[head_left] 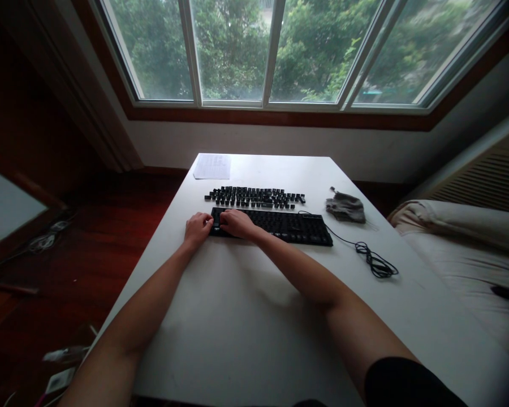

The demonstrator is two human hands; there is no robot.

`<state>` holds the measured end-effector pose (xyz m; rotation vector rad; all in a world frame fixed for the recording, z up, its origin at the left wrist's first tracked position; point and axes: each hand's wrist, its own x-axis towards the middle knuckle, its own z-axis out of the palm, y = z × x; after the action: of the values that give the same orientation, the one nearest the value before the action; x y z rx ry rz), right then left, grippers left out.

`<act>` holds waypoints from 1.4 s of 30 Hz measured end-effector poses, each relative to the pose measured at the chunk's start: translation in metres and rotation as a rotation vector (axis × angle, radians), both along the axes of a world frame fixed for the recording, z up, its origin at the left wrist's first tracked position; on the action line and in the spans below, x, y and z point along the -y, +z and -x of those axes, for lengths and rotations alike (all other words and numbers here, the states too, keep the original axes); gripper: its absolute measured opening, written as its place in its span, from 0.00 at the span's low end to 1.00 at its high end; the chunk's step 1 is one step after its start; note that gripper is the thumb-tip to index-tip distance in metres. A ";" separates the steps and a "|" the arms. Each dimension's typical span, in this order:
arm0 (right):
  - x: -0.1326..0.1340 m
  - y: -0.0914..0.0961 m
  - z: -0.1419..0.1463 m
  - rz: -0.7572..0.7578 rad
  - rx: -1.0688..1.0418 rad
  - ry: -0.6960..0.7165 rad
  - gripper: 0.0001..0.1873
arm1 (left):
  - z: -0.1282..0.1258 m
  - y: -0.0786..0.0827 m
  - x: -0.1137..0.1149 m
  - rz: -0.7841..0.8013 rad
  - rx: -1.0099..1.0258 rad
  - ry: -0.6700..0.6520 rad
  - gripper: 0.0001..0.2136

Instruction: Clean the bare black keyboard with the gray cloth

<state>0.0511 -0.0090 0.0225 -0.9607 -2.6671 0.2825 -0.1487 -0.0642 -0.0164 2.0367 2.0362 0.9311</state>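
A black keyboard [288, 227] lies flat across the middle of the white table [237, 316]. At its left end, my left hand [198, 227] is closed, with thumb and fingers gripping the keyboard's edge. My right hand [236, 223] reaches over the left part of the keyboard, its fingers curled down onto that area. Whatever is between those fingertips is hidden or too small to see. Just behind the keyboard, many loose black keycaps [254, 196] stand in rough rows.
A printed paper sheet [212, 167] rests at the table's far left corner. To the right are a grey cloth pouch [345, 207] and the keyboard's bundled cable [375, 263]. A light-coloured padded seat [453, 249] stands beyond the right table edge. Windows [237, 51] face the table.
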 end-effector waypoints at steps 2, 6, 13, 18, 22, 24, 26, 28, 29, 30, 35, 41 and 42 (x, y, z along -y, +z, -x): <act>0.000 0.002 -0.001 0.040 -0.002 -0.001 0.07 | 0.000 0.001 0.000 0.000 0.001 0.006 0.09; -0.004 0.007 0.001 0.139 -0.246 -0.086 0.12 | 0.001 0.002 -0.001 -0.007 0.009 0.001 0.09; -0.004 0.017 0.033 0.964 -1.033 0.091 0.23 | 0.007 -0.005 -0.004 -0.026 0.198 0.041 0.12; 0.002 0.012 0.057 1.157 -1.093 0.236 0.23 | 0.010 -0.004 -0.003 -0.015 0.239 0.121 0.12; 0.003 -0.005 0.064 1.128 -1.044 0.218 0.21 | 0.009 0.000 -0.001 0.011 0.204 0.142 0.12; 0.002 -0.011 0.065 1.101 -1.043 0.198 0.20 | 0.007 0.002 0.000 0.023 0.193 0.142 0.12; -0.003 -0.013 0.064 1.031 -1.043 0.154 0.20 | 0.005 0.003 0.000 0.029 0.184 0.137 0.11; -0.013 -0.011 0.062 0.863 -1.014 0.064 0.20 | 0.003 0.004 0.000 0.019 0.174 0.114 0.10; -0.019 -0.009 0.059 0.745 -0.976 -0.001 0.21 | 0.003 0.004 -0.001 0.002 0.169 0.090 0.09; -0.026 -0.007 0.057 0.610 -0.923 -0.078 0.21 | 0.002 0.004 -0.001 -0.021 0.163 0.057 0.08; -0.060 -0.003 0.040 0.136 -0.421 -0.322 0.06 | -0.001 0.006 0.001 -0.144 0.075 -0.120 0.05; -0.080 -0.002 0.038 -0.078 -0.061 -0.253 0.10 | -0.004 0.008 0.006 -0.165 -0.042 -0.318 0.07; -0.083 -0.002 0.040 -0.092 -0.034 -0.234 0.11 | -0.004 0.008 0.007 -0.164 -0.057 -0.341 0.09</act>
<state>0.0112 0.0739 0.0207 -1.2121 -2.4818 0.1225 -0.1444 -0.0710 -0.0086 2.4184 1.6059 1.0063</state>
